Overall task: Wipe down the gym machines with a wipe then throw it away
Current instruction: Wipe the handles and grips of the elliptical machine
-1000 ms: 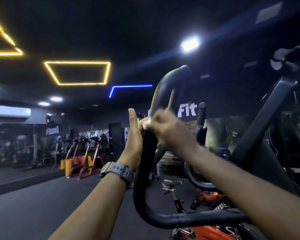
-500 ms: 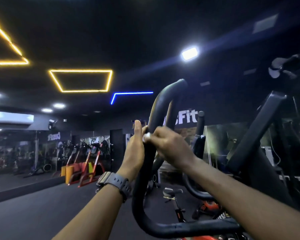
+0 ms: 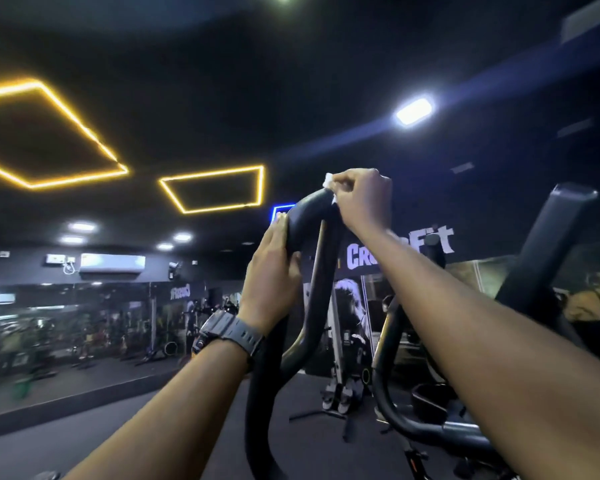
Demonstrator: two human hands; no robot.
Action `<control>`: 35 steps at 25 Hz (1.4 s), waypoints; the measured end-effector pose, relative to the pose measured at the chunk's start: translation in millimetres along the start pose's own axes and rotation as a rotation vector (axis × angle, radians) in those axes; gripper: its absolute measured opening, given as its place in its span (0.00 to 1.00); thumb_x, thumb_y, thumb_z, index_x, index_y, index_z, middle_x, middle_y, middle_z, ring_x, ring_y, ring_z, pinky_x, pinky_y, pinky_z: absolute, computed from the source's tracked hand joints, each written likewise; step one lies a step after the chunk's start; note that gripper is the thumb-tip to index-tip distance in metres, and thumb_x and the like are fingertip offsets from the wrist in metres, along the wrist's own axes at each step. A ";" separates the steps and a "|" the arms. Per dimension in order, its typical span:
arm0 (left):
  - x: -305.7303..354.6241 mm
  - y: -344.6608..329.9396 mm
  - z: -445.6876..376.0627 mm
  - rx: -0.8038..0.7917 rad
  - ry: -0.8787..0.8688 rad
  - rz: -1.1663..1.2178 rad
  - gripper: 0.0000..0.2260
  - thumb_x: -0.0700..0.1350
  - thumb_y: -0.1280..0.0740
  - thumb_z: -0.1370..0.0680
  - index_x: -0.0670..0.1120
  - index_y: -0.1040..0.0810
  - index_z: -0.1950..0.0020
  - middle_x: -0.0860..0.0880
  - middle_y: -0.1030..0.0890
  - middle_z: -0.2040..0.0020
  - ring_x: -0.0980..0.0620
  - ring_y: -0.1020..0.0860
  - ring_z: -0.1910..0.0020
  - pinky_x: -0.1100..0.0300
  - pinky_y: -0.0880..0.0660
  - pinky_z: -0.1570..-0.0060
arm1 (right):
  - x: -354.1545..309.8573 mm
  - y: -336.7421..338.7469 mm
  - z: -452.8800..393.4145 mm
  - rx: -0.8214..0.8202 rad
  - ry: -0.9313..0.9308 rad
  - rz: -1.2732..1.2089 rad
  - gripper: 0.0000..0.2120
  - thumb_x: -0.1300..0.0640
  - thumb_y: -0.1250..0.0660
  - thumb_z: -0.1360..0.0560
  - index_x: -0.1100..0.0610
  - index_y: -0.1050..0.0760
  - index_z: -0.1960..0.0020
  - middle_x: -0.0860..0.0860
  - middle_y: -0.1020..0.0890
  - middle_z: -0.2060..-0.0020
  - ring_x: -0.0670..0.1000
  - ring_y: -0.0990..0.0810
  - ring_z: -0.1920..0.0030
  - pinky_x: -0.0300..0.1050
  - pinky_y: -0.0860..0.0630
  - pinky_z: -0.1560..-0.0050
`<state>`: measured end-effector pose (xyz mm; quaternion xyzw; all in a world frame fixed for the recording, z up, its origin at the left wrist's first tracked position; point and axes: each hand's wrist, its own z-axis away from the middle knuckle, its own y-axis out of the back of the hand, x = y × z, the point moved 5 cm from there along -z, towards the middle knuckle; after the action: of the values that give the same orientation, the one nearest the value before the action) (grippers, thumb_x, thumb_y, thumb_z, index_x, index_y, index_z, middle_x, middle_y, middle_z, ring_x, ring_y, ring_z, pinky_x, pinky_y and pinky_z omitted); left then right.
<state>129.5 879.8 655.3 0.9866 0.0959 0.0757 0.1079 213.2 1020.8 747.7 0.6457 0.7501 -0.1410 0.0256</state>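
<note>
— Where is the wipe just now?

— In my right hand (image 3: 362,199), up at about one o'clock. The grip there is curled tight, pinching the white wipe (image 3: 329,180) against the top bend of the black handlebar (image 3: 305,216). Only a small white corner pokes out past my knuckles; the rest is hidden inside my fingers, so I cannot tell how it is folded.

— And your left?

— My left hand (image 3: 271,275) rests on the same bar just below the bend, near the centre. I see its back: the fingers lie fairly straight along the far side of the tube and the thumb comes round the near side. How firmly it holds is hard to judge, since the fingertips are hidden behind the bar. A dark wristwatch (image 3: 227,332) sits on that wrist.

— How much of the machine can you see?

— Little. The handlebar loops down and runs off the bottom edge at six o'clock. A second dark upright (image 3: 548,244) stands at three o'clock, dim and partly behind my right forearm, which also covers the middle letters of the wall lettering (image 3: 437,240).

— The rest of the room?

— At nine o'clock the mirrored wall (image 3: 84,327) is blurred. Yellow ceiling light strips (image 3: 219,188) glow at ten and eleven o'clock.
</note>
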 end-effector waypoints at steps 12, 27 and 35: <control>19.5 12.8 -21.5 0.003 -0.095 -0.257 0.26 0.32 0.35 0.24 0.43 0.31 0.26 0.47 0.29 0.26 0.49 0.31 0.28 0.66 0.41 0.31 | 31.1 -7.5 30.6 -0.008 0.191 -0.083 0.03 0.56 0.30 0.25 0.55 0.18 0.54 0.51 0.16 0.60 0.51 0.19 0.59 0.43 0.26 0.58; 0.7 -0.9 16.3 0.071 -0.242 -0.369 0.27 0.34 0.35 0.22 0.41 0.36 0.23 0.45 0.36 0.22 0.47 0.34 0.25 0.53 0.30 0.30 | 42.8 -22.5 50.5 -0.343 0.387 0.170 0.09 0.53 0.38 0.21 0.52 0.21 0.46 0.50 0.25 0.54 0.54 0.26 0.51 0.43 0.32 0.56; 0.4 1.2 20.9 0.053 -0.193 -0.334 0.29 0.34 0.33 0.24 0.42 0.36 0.23 0.48 0.38 0.21 0.48 0.33 0.26 0.53 0.29 0.31 | 27.5 -24.5 68.4 -0.393 0.478 0.236 0.08 0.58 0.34 0.23 0.50 0.21 0.46 0.52 0.23 0.55 0.56 0.23 0.52 0.50 0.21 0.60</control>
<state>133.6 874.7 635.4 0.9621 0.2497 -0.0409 0.1016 175.0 1027.5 680.4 0.7256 0.6677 0.1658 -0.0110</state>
